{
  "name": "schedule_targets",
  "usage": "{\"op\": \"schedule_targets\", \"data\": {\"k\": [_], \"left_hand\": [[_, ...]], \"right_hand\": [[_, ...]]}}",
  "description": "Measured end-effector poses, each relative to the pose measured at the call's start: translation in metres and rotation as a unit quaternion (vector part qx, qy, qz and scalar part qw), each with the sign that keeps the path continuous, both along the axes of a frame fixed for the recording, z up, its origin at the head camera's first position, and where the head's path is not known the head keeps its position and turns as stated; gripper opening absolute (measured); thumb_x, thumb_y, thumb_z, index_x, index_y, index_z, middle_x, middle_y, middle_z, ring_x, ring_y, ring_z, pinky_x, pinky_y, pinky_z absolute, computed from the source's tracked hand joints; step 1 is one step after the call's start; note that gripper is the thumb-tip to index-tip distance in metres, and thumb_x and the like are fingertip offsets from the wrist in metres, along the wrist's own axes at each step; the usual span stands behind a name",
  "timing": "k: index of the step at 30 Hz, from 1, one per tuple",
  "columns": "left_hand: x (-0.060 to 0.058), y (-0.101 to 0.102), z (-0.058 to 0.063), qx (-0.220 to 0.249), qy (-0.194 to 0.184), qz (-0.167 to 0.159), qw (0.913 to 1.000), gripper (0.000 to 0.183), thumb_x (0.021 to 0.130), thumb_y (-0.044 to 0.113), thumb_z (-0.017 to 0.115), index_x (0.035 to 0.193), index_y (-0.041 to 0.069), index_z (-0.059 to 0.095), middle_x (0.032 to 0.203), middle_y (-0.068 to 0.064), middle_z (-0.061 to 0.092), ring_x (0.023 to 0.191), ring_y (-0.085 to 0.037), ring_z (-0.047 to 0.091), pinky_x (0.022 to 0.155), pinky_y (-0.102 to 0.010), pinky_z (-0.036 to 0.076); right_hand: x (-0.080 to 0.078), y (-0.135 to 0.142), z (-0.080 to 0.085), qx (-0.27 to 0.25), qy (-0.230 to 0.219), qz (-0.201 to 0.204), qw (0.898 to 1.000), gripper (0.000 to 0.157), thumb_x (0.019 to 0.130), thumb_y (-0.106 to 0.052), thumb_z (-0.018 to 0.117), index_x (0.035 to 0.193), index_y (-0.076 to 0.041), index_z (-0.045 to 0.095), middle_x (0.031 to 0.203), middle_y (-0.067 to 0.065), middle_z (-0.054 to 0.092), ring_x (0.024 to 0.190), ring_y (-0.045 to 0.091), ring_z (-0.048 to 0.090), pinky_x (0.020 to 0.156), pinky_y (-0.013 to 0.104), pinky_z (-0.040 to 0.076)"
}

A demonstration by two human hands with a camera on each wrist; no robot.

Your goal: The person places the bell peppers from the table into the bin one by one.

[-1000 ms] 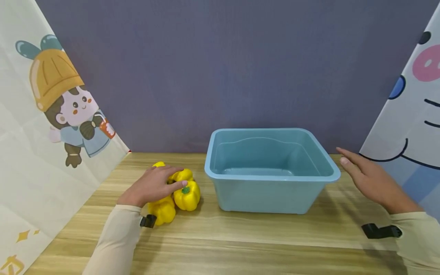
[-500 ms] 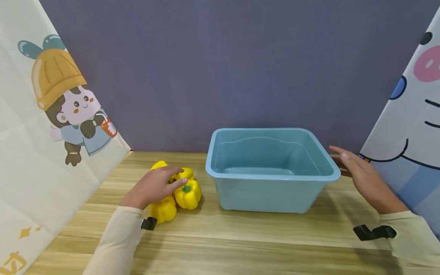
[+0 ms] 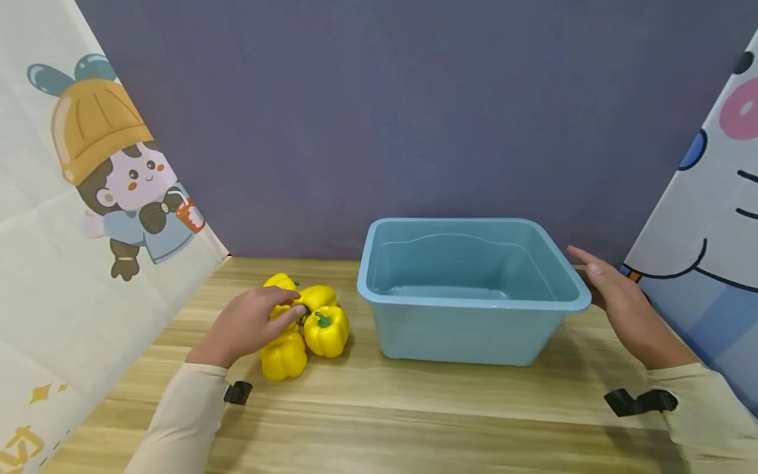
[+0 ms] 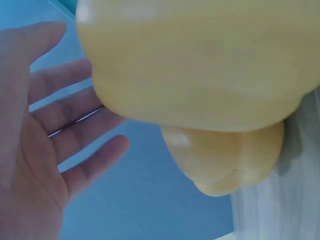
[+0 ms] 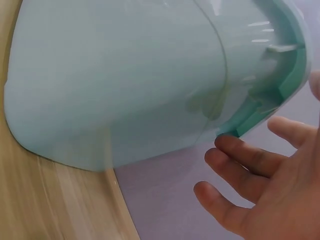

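A cluster of several yellow bell peppers (image 3: 328, 333) sits on the left of the wooden table, green stems showing on some. My left hand (image 3: 245, 326) hovers over the cluster's left side with its fingers loosely spread, partly covering the peppers there. In the left wrist view, a large yellow pepper (image 4: 200, 65) fills the upper part, overlapping the fingertips. To the right stands a light blue plastic bin (image 3: 456, 334) with nothing inside. My right hand (image 3: 630, 316) is at the bin's right side, fingers relaxed; the right wrist view shows its fingertips (image 5: 227, 142) right by the underside of the rim.
A dark grey panel (image 3: 379, 118) rises behind the wooden table (image 3: 403, 421). Printed cartoon sheets stand at the left (image 3: 35, 263) and the right (image 3: 705, 230). The bin is close to the back panel.
My right hand has come left to the bin's right rim, fingers going behind it. My left hand has drawn slightly left, uncovering more of the peppers. The bin and peppers stay put.
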State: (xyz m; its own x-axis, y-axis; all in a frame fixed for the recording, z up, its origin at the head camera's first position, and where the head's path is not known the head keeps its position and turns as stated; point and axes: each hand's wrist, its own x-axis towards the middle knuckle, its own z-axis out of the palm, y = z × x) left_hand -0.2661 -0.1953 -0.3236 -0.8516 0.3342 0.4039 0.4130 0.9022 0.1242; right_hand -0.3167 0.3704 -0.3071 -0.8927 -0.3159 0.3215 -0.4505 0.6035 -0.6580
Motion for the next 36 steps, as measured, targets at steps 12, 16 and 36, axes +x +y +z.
{"op": "schedule_targets", "data": {"k": [12, 16, 36], "left_hand": [[0.011, -0.015, -0.002, -0.003, 0.019, -0.014, 0.9997, 0.041, 0.091, 0.05, 0.05, 0.106, 0.016, 0.069, 0.099, 0.003, 0.068, 0.084, -0.017, 0.064, 0.073, -0.04, 0.05], [0.017, -0.021, -0.003, -0.008, 0.023, -0.02, 0.9995, 0.041, 0.091, 0.05, 0.05, 0.105, 0.017, 0.07, 0.098, 0.004, 0.068, 0.081, -0.016, 0.064, 0.072, -0.038, 0.051], [0.038, -0.06, -0.006, 0.013, -0.034, -0.023, 0.9991, 0.039, 0.09, 0.052, 0.051, 0.104, 0.021, 0.068, 0.088, 0.012, 0.064, 0.077, -0.008, 0.059, 0.068, -0.035, 0.049]], "right_hand": [[0.02, -0.014, -0.004, -0.035, 0.012, 0.007, 0.999, 0.045, 0.103, -0.033, 0.018, 0.148, -0.031, 0.015, 0.134, 0.006, 0.041, 0.113, 0.002, 0.044, 0.079, 0.009, 0.038], [0.033, -0.021, -0.005, -0.052, 0.02, 0.013, 0.998, 0.045, 0.104, -0.031, 0.018, 0.148, -0.027, 0.018, 0.133, 0.009, 0.043, 0.113, 0.003, 0.046, 0.08, 0.01, 0.039], [0.096, -0.054, -0.02, -0.067, -0.017, -0.044, 0.997, 0.046, 0.102, -0.037, 0.024, 0.148, -0.031, 0.02, 0.15, -0.003, 0.018, 0.125, 0.016, 0.031, 0.08, 0.014, 0.036]]}}
